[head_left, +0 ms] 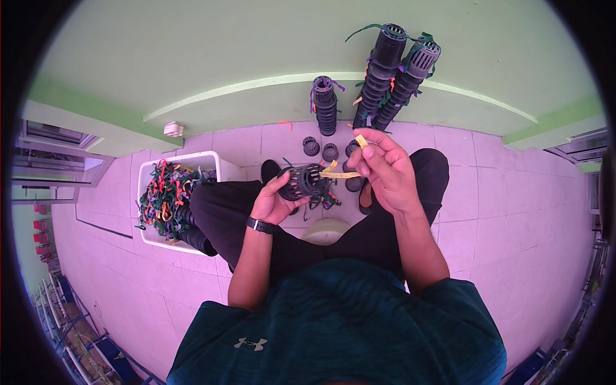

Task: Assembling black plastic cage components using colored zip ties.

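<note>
A pinkish tiled floor point(507, 256) meets a smooth green wall point(256, 38). Above the floor, the left hand point(273, 202) grips a round, slotted black cup point(301, 183); the right hand point(386, 170) pinches a flat yellow strip point(361, 140) near it. Leftward, a white tub point(230, 171) holds tangled ribbons point(168, 197).

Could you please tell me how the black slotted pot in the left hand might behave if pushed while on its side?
The black slotted pot would probably roll, since its body is round. It is likely light for its size, because slots open up its wall. It seems fairly stiff: the left hand does not visibly dent it.
</note>
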Demonstrator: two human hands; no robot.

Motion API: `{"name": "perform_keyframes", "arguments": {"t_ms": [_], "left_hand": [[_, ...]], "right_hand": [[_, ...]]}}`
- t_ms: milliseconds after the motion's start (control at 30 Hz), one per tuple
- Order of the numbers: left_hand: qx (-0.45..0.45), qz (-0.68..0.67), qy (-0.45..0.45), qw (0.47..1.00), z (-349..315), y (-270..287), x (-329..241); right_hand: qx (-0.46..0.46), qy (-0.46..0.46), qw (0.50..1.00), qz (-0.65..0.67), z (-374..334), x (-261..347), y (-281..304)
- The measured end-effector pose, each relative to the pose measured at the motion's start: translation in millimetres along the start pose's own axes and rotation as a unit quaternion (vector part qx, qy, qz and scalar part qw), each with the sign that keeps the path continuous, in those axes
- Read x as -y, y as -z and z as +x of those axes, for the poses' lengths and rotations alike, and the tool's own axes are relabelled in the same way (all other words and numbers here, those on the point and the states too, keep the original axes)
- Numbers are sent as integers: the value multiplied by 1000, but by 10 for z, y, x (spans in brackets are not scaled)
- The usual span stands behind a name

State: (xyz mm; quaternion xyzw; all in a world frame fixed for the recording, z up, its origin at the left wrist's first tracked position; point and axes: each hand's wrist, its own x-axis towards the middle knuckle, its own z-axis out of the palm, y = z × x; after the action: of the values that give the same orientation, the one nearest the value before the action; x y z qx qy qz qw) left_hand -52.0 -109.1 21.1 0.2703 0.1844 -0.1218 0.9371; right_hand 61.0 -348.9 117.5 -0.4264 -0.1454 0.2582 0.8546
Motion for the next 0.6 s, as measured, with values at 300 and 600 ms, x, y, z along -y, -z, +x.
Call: {"name": "perform_keyframes", "arguments": {"t_ms": [300, 600], "left_hand": [[33, 12, -25, 999, -38, 1, -22], [34, 46, -49, 997, -88, -213, -45]], "right_hand": [[27, 40, 977, -206, -128, -4, -101], [94, 87, 878, -461, -139, -291, -186]]}}
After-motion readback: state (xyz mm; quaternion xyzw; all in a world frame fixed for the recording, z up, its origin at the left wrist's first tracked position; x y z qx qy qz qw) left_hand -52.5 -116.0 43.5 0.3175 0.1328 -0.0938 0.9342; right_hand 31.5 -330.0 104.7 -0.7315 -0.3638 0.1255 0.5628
